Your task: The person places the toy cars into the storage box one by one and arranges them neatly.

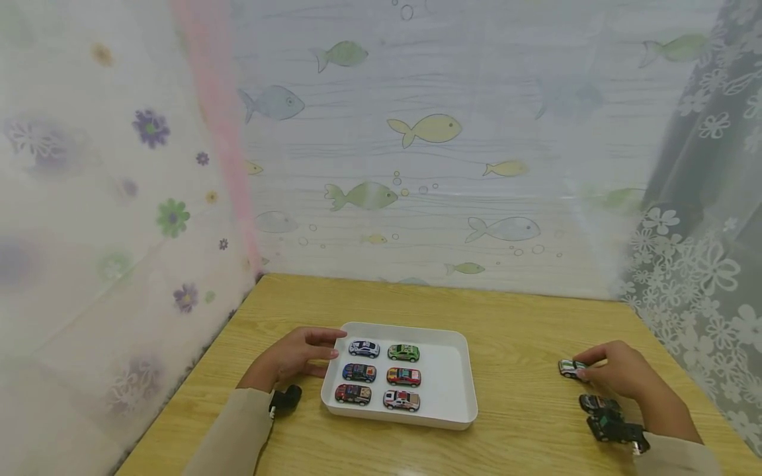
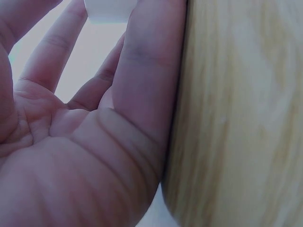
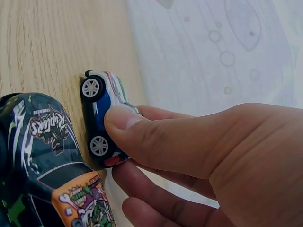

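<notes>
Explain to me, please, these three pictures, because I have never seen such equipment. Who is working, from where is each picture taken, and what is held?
No robot is here: a person works bare-handed, wearing three cameras. The wide picture is taken from the head, looking forward and down; the two close ones are taken from the left and right wrists. On the wood-grain table stands a white tray with six toy cars in two columns of three. The left hand touches the tray's left edge. The right hand, outside the tray, pinches a white-and-blue toy car; I cannot tell whether it is lifted. Beside it is a dark toy car printed "Raptors".
</notes>
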`<state>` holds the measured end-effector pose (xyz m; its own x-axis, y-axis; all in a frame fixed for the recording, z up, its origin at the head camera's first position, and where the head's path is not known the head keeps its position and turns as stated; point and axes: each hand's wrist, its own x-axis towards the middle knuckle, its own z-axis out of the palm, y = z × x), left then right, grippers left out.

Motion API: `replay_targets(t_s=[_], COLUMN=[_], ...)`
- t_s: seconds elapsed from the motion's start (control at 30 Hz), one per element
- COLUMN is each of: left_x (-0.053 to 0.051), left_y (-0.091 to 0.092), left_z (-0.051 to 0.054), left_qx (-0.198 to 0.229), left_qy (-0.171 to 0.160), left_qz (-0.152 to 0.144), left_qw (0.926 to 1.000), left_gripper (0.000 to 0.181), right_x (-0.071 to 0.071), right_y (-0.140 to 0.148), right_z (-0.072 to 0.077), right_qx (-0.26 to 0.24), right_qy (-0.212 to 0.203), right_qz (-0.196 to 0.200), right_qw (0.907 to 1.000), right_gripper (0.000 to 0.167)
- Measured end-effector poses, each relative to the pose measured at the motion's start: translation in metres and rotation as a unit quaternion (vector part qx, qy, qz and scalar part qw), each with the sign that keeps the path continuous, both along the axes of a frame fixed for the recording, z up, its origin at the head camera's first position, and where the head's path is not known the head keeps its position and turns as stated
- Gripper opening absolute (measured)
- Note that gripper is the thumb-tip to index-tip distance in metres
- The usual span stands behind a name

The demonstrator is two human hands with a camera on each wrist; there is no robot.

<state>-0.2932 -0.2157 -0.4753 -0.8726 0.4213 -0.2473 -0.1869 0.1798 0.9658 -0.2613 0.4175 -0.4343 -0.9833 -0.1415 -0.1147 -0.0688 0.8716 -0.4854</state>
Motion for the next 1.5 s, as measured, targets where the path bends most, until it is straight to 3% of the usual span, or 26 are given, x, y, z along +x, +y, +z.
replay_targets(t_s=[0.43,0.77,0.93,1.27,1.5], left_x=[0.0,0.001,0.0,0.0,0.0], left_y=[0.0,-0.001,-0.001,0.0,-0.001], left_z=[0.002,-0.002,-0.001,-0.003,-0.002], left_qx=[0.003,0.011,0.014,0.008,0.004], left_qy=[-0.007,-0.008,-0.007,0.002,0.006], left_qz=[0.001,0.0,0.001,0.005,0.005], left_qw=[1.0,0.9999,0.9999,1.0,1.0], left_gripper=[0.057,0.059,0.058,0.053,0.053], right_x=[-0.003,-0.007,-0.007,-0.006,-0.004], right_y=[-0.015,-0.056,-0.061,-0.043,-0.048], right_z=[-0.002,-0.005,-0.005,-0.001,0.003], right_qx=[-0.01,-0.033,-0.027,-0.019,-0.012], right_qy=[0.032,0.046,0.043,0.01,0.026], right_qz=[0.032,0.074,0.061,0.043,0.05], right_qw=[0.9989,0.9957,0.9969,0.9988,0.9983], right_gripper=[0.031,0.024,0.023,0.027,0.027])
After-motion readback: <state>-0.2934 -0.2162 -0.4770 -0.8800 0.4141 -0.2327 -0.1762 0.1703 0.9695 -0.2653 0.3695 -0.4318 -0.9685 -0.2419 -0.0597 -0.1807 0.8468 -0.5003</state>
